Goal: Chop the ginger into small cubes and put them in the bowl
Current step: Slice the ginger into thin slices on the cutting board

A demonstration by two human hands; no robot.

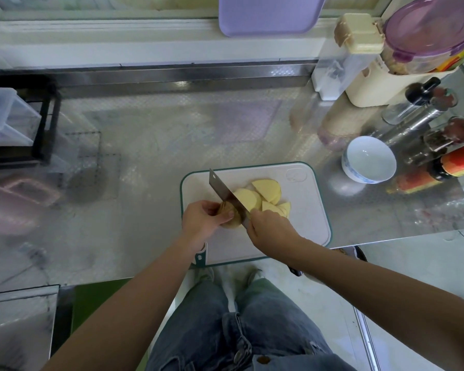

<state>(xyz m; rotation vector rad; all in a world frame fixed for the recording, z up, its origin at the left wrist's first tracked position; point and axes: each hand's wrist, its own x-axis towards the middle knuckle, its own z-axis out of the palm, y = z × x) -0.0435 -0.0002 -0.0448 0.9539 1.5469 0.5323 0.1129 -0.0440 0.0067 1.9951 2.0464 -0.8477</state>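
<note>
A white cutting board [303, 207] with a green rim lies on the steel counter. A brownish ginger piece [229, 213] rests on it, and my left hand [204, 218] grips that piece with curled fingers. My right hand [268, 231] holds the handle of a cleaver [223, 191], whose blade stands on the ginger just right of my left fingers. Several pale yellow ginger slices [263, 196] lie fanned out on the board to the right of the blade. A white bowl [368, 159] with a blue pattern stands off the board's far right corner, with nothing visible inside.
Bottles and spice jars [439, 145] crowd the right side behind the bowl, with cream containers [359, 62] further back. A black rack with clear boxes [14, 121] stands at the left. A purple tray [268, 14] leans at the back. The counter's front edge runs just under the board.
</note>
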